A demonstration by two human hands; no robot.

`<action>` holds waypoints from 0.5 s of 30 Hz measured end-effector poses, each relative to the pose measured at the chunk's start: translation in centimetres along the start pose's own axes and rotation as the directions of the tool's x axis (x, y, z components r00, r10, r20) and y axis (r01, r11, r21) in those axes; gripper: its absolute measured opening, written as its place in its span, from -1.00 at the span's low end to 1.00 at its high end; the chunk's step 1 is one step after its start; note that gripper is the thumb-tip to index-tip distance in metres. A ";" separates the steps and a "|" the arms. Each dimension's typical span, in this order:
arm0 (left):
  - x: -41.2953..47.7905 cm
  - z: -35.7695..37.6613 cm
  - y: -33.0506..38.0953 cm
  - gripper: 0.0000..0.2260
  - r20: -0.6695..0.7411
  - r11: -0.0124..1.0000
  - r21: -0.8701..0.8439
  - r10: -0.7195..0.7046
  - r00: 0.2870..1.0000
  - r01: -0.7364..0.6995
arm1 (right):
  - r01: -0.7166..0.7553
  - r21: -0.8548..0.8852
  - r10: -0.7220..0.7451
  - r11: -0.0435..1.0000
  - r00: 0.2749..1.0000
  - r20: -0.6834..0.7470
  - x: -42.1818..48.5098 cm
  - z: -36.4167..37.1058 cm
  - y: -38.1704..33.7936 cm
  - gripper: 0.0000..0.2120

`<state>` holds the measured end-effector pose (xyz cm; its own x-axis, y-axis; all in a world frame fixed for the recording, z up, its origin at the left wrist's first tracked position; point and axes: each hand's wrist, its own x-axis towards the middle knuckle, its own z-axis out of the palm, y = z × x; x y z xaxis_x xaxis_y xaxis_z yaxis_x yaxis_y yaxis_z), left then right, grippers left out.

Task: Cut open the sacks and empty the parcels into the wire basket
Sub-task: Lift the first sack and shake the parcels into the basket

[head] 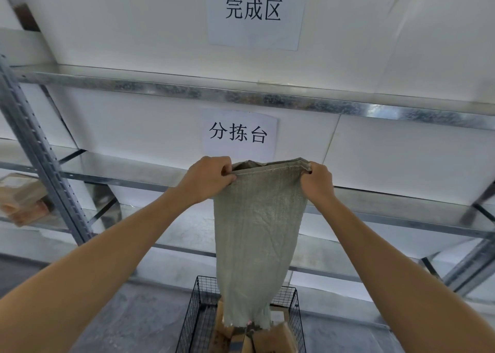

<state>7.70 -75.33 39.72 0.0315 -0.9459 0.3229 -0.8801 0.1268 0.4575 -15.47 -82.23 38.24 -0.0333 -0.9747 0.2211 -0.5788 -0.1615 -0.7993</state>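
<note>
Metal shelving (pixel 241 95) spans wall, 9 to 3 o'clock. Two paper signs, upper sign (pixel 254 12) at 12 o'clock, lower sign (pixel 238 134) just below it. Brown packages (pixel 21 200) on shelf at 9 o'clock.

Grey-green woven sack (pixel 257 232) hangs at centre, stitched edge on top, frayed end down inside black wire basket (pixel 192 323) at 6 o'clock. Brown parcels (pixel 270 339) lie in basket under sack end.

Both arms stretched forward and up. Left hand (pixel 206 178) pinches sack's top corner at 11 o'clock, fingers curled tight on fabric. Right hand (pixel 317 181) grips opposite corner at 1 o'clock, likewise.
</note>
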 end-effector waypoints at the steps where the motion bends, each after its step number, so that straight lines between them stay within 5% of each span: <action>1: 0.1 0.0 -0.2 -0.81 0.012 0.999 -0.034 -0.035 0.999 0.036 | -0.002 0.012 0.002 1.000 1.000 0.014 0.0 0.1 0.0 -0.77; 6: 1.5 -0.4 -1.5 -0.57 0.077 0.960 -0.058 -0.271 0.960 0.276 | 0.046 0.090 -0.053 0.995 0.995 0.083 -0.5 1.1 -0.2 -0.79; 15: 2.3 0.7 -2.5 -0.85 0.262 0.867 0.352 -0.453 0.852 0.353 | 0.108 0.153 -0.126 0.982 0.986 0.111 -1.2 3.1 -1.7 -0.75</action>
<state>9.62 -78.02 38.77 0.3015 -0.9416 -0.1497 -0.9185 -0.3289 0.2193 -11.92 -81.23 37.57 0.1306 -0.9577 0.2565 -0.4479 -0.2878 -0.8465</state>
